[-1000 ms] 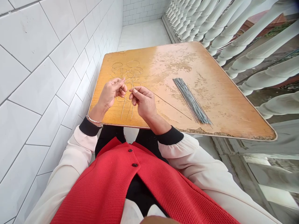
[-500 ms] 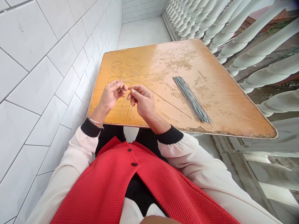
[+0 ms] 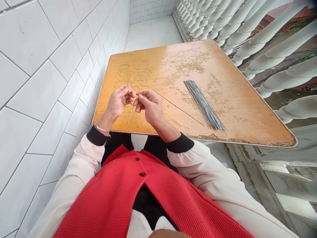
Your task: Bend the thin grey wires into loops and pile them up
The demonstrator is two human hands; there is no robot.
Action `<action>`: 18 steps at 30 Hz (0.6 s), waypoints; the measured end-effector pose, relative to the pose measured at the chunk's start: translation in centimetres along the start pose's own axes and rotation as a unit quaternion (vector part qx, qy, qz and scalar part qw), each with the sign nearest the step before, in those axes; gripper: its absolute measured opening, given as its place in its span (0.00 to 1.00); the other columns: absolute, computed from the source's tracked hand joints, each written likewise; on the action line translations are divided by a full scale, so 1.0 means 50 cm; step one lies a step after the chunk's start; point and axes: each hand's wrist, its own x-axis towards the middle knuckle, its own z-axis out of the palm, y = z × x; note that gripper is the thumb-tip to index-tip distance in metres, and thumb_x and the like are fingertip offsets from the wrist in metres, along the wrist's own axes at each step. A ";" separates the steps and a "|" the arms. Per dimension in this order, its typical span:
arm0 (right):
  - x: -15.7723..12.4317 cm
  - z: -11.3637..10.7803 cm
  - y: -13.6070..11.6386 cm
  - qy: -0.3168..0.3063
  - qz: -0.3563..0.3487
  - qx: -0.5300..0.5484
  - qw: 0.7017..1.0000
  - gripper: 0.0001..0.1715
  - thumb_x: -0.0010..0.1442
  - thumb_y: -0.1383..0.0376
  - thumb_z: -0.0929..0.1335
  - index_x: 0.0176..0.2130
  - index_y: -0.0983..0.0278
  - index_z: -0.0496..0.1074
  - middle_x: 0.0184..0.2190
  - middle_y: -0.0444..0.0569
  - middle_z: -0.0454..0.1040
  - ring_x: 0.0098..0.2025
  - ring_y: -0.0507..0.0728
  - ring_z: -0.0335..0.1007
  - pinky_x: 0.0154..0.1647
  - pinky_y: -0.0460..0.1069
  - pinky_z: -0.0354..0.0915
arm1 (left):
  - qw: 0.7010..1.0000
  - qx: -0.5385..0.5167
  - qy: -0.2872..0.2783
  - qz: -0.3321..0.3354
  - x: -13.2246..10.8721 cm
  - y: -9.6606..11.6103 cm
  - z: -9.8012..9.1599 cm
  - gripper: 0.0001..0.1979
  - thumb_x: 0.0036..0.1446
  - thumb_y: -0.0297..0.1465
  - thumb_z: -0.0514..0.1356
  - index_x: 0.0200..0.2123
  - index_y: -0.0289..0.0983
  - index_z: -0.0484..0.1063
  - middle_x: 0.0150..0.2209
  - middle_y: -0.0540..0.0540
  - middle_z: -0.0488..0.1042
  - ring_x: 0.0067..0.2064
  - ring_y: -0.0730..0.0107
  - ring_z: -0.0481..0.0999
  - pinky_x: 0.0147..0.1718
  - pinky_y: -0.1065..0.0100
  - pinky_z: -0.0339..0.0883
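My left hand (image 3: 118,101) and my right hand (image 3: 150,105) meet over the near left part of a worn wooden table (image 3: 235,109). Both pinch a thin metal wire (image 3: 180,111) whose long end runs off to the right across the wood. Several wire loops with straight tails (image 3: 135,75) lie just beyond my fingers. A bundle of straight dark wires (image 3: 203,105) lies to the right of my right hand.
A white tiled wall (image 3: 44,82) runs close along the table's left side. White balusters (image 3: 260,39) line the right. The table's near edge (image 3: 223,138) is chipped. My red vest and pale sleeves fill the foreground.
The hands have stayed pinched together on the wire, shifting only slightly. The view has tilted a little, so the table sits slightly higher in the picture.
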 end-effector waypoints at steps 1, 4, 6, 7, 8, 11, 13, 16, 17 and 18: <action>0.001 0.000 0.000 0.001 0.000 -0.005 1.000 0.24 0.59 0.45 0.74 0.35 0.60 0.66 0.22 0.39 0.74 0.17 0.47 0.64 0.17 0.44 0.58 | 1.000 0.006 0.002 0.001 -0.001 0.000 0.000 0.20 0.71 0.42 0.53 0.27 0.39 0.61 0.26 0.52 0.73 0.24 0.81 0.71 0.30 0.73 0.70; 0.005 -0.001 -0.002 0.015 -0.002 -0.026 1.000 0.23 0.61 0.45 0.73 0.36 0.59 0.66 0.22 0.39 0.73 0.16 0.47 0.63 0.17 0.44 0.57 | 1.000 0.025 0.004 0.002 -0.002 -0.005 0.002 0.21 0.70 0.44 0.54 0.26 0.39 0.62 0.26 0.52 0.72 0.25 0.79 0.71 0.31 0.72 0.70; 0.008 -0.001 -0.002 0.028 -0.010 -0.036 0.999 0.22 0.62 0.46 0.72 0.36 0.59 0.65 0.22 0.39 0.73 0.16 0.47 0.63 0.17 0.44 0.57 | 1.000 0.028 -0.002 0.005 -0.004 -0.010 0.003 0.22 0.70 0.45 0.55 0.26 0.39 0.62 0.26 0.52 0.72 0.26 0.78 0.72 0.31 0.71 0.70; 0.009 -0.001 -0.002 0.036 -0.015 -0.039 0.999 0.21 0.63 0.47 0.72 0.36 0.59 0.65 0.22 0.39 0.72 0.16 0.47 0.62 0.17 0.44 0.57 | 1.000 0.026 -0.005 0.006 -0.005 -0.012 0.004 0.22 0.69 0.45 0.55 0.26 0.39 0.62 0.26 0.52 0.72 0.26 0.78 0.72 0.31 0.70 0.70; 0.010 -0.001 -0.002 0.043 -0.019 -0.041 0.998 0.20 0.64 0.47 0.71 0.36 0.59 0.65 0.22 0.39 0.72 0.17 0.46 0.62 0.18 0.44 0.57 | 1.000 0.025 -0.008 0.007 -0.007 -0.015 0.005 0.22 0.69 0.45 0.55 0.26 0.39 0.62 0.26 0.52 0.72 0.26 0.78 0.73 0.32 0.70 0.70; 0.009 -0.001 0.000 0.059 -0.023 -0.050 0.997 0.20 0.64 0.47 0.71 0.36 0.58 0.65 0.22 0.38 0.71 0.16 0.46 0.61 0.18 0.44 0.57 | 1.000 0.021 -0.013 0.011 -0.012 -0.022 0.006 0.22 0.68 0.46 0.56 0.26 0.39 0.62 0.27 0.52 0.72 0.27 0.77 0.73 0.32 0.69 0.71; 0.008 0.000 0.000 0.058 -0.021 -0.052 0.997 0.21 0.64 0.47 0.71 0.36 0.58 0.65 0.22 0.38 0.71 0.16 0.46 0.60 0.17 0.44 0.57 | 1.000 0.023 -0.010 0.016 -0.013 -0.025 0.005 0.22 0.68 0.46 0.57 0.26 0.39 0.62 0.28 0.51 0.72 0.27 0.77 0.74 0.32 0.69 0.71; 0.006 0.001 -0.001 0.045 -0.020 -0.042 0.998 0.22 0.62 0.46 0.72 0.35 0.59 0.65 0.21 0.38 0.71 0.16 0.46 0.61 0.17 0.44 0.57 | 0.999 0.025 -0.005 0.028 -0.012 -0.028 0.003 0.22 0.68 0.47 0.56 0.26 0.39 0.63 0.28 0.51 0.72 0.28 0.77 0.74 0.32 0.69 0.72; 0.005 0.001 -0.002 0.042 -0.021 -0.038 0.998 0.23 0.62 0.45 0.72 0.35 0.59 0.65 0.21 0.38 0.71 0.16 0.47 0.61 0.17 0.44 0.58 | 0.999 0.025 -0.004 0.033 -0.012 -0.029 0.004 0.22 0.69 0.47 0.55 0.26 0.39 0.63 0.28 0.51 0.72 0.28 0.77 0.74 0.33 0.69 0.72; 0.004 0.001 -0.002 0.040 -0.022 -0.035 0.998 0.23 0.61 0.45 0.72 0.35 0.59 0.65 0.21 0.38 0.71 0.16 0.47 0.61 0.17 0.44 0.58 | 0.999 0.025 -0.001 0.037 -0.011 -0.029 0.004 0.22 0.69 0.47 0.55 0.27 0.39 0.63 0.28 0.51 0.73 0.28 0.77 0.74 0.33 0.69 0.73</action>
